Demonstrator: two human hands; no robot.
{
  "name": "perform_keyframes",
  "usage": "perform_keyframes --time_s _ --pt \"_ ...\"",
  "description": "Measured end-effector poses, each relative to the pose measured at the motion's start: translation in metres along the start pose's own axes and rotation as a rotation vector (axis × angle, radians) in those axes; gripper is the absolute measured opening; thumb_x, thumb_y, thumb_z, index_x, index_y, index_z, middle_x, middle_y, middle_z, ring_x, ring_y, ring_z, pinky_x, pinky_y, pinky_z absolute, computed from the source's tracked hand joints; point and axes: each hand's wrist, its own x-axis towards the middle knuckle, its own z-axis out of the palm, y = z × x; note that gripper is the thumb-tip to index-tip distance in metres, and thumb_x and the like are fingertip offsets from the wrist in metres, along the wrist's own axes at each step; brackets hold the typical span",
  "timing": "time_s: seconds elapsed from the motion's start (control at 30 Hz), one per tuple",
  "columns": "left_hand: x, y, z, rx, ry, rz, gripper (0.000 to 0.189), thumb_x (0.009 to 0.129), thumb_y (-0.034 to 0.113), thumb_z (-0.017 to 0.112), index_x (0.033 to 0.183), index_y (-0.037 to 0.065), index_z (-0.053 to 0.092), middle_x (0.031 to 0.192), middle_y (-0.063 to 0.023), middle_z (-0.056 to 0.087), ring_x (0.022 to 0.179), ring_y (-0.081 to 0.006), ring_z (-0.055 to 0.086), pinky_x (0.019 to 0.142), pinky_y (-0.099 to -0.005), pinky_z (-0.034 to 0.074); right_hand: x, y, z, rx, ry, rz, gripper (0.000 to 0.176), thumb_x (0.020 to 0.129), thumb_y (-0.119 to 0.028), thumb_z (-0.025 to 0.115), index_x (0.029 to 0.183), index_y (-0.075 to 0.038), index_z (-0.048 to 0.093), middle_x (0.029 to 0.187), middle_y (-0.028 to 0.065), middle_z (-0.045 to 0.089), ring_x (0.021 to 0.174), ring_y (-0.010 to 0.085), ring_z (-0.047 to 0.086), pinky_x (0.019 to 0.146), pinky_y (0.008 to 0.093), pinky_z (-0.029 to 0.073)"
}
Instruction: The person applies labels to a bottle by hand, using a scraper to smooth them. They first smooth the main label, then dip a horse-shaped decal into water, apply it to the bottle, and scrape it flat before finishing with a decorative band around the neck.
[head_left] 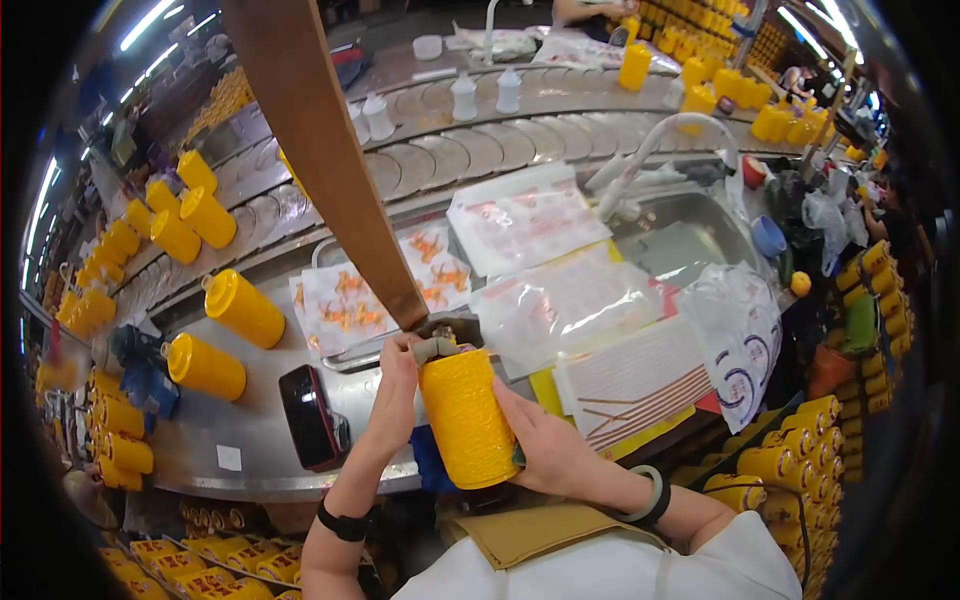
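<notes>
A yellow cylindrical jar (468, 425) with a bumpy surface is held upright, slightly tilted, before my chest. My right hand (545, 445) wraps round its right side near the bottom. At the top left rim, my left hand (400, 372) is closed with its fingers pinched on a soft-looking grey-green piece (434, 348); I cannot tell what that piece is. Behind the jar lies a sheet with orange printed figures (350, 310), partly hidden by a wooden post (310, 140). White decal sheets (560, 310) lie to the right of it.
Two yellow jars (245, 308) and a dark phone (308, 415) rest on the metal table at left. A sink (690, 235) with a curved faucet stands back right. Beyond runs a conveyor (440, 155) carrying white bottles (463, 97). Stacked yellow jars (790, 450) fill the right side.
</notes>
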Motion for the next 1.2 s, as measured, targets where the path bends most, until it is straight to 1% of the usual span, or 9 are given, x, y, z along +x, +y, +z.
perform_keyframes --time_s 0.23,0.4,0.5,0.6,0.73,0.83,1.03,1.1,1.2 --pt "0.004 0.000 0.000 0.006 0.064 -0.124 0.074 0.113 0.055 0.017 0.120 0.005 0.071 0.126 -0.0096 0.073 0.119 -0.0209 0.062 0.112 -0.0393 0.036 -0.006 0.000 0.010 -0.010 -0.033 0.129 0.105 0.085 -0.027 0.080 0.160 0.010 0.016 0.134 0.0304 0.055 0.107 0.0446 0.062 0.092 0.0482 0.053" --pt "0.007 -0.003 -0.002 0.049 0.041 -0.079 0.077 0.112 0.059 0.016 0.121 0.004 0.069 0.125 -0.0098 0.073 0.118 -0.0213 0.063 0.111 -0.0386 0.039 -0.005 -0.006 0.003 0.049 -0.022 0.117 0.101 0.082 -0.019 0.079 0.160 0.008 0.021 0.136 0.0334 0.054 0.091 0.0420 0.063 0.084 0.0463 0.054" --pt "0.007 -0.003 -0.001 0.061 0.052 -0.144 0.079 0.111 0.062 0.017 0.118 0.004 0.070 0.122 -0.0096 0.073 0.117 -0.0221 0.063 0.112 -0.0384 0.038 -0.009 -0.033 -0.018 -0.276 -0.034 -0.150 0.101 0.070 -0.011 0.082 0.158 0.003 0.034 0.150 0.0358 0.044 0.088 0.0362 0.063 0.081 0.0418 0.054" --pt "0.005 0.000 -0.002 0.080 0.071 -0.154 0.079 0.111 0.062 0.017 0.118 0.004 0.070 0.120 -0.0091 0.073 0.117 -0.0216 0.063 0.112 -0.0386 0.038 -0.008 -0.014 0.001 -0.153 0.128 -0.029 0.101 0.069 -0.011 0.083 0.157 0.004 0.035 0.151 0.0356 0.044 0.086 0.0346 0.062 0.081 0.0404 0.054" --pt "0.008 0.004 -0.008 0.100 0.022 -0.174 0.078 0.111 0.061 0.017 0.118 0.004 0.070 0.120 -0.0088 0.073 0.117 -0.0216 0.062 0.112 -0.0392 0.038 -0.006 -0.007 0.004 -0.062 0.014 0.058 0.101 0.070 -0.011 0.082 0.156 0.007 0.033 0.153 0.0345 0.042 0.087 0.0350 0.062 0.081 0.0410 0.053" --pt "0.007 0.003 -0.010 0.109 -0.006 -0.168 0.077 0.112 0.059 0.018 0.118 0.004 0.070 0.121 -0.0091 0.073 0.117 -0.0219 0.062 0.112 -0.0401 0.038 -0.006 -0.023 -0.008 -0.282 -0.013 -0.142 0.103 0.071 -0.012 0.080 0.156 0.011 0.027 0.154 0.0330 0.042 0.089 0.0361 0.062 0.079 0.0424 0.053" --pt "0.007 0.022 0.000 0.110 0.023 -0.151 0.075 0.113 0.056 0.017 0.118 0.003 0.070 0.123 -0.0106 0.071 0.118 -0.0219 0.061 0.111 -0.0396 0.038 -0.006 -0.006 0.008 -0.034 0.015 0.107 0.102 0.065 -0.008 0.079 0.155 0.009 0.034 0.153 0.0296 0.047 0.091 0.0301 0.063 0.079 0.0376 0.052" --pt "0.006 0.022 -0.008 0.061 -0.070 -0.188 0.041 0.116 0.038 0.026 0.127 0.005 0.046 0.127 -0.0078 0.059 0.118 -0.0151 0.051 0.109 -0.0350 0.035 -0.005 -0.023 -0.008 -0.319 -0.011 -0.074 0.097 0.070 -0.009 0.077 0.155 0.010 0.033 0.151 0.0323 0.047 0.089 0.0304 0.063 0.076 0.0374 0.052" --pt "0.006 0.019 -0.007 0.064 -0.066 -0.162 0.038 0.116 0.037 0.025 0.125 0.005 0.045 0.124 -0.0074 0.058 0.116 -0.0145 0.050 0.109 -0.0350 0.035 -0.005 -0.021 -0.007 -0.110 0.059 -0.096 0.102 0.069 -0.014 0.081 0.155 0.011 0.031 0.154 0.0357 0.040 0.089 0.0340 0.061 0.078 0.0419 0.052"
